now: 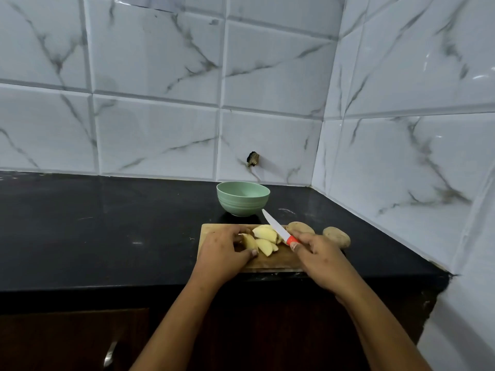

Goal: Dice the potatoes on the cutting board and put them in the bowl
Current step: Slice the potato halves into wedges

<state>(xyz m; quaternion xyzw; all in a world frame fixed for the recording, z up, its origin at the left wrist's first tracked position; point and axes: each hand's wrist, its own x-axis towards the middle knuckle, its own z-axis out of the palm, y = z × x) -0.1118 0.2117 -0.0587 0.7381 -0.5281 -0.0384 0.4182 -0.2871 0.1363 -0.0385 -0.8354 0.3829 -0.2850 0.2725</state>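
On the black stone surface (107, 236) lies a wooden cutting board (270, 259) carrying pale yellow potato wedges (265, 234). The left hand (222, 253) pinches one wedge at the board's left side. The right hand (318, 255) is curled round the orange handle of a white-bladed knife (278, 228), its blade slanting over the wedges. Two whole brown potatoes (337, 236) sit at the board's right end. A pale green bowl (242, 198) stands just behind the board.

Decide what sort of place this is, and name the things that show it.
Most likely a home kitchen: a dark countertop backed by wall tiles, a cutting board with cut potato pieces, and a green bowl.
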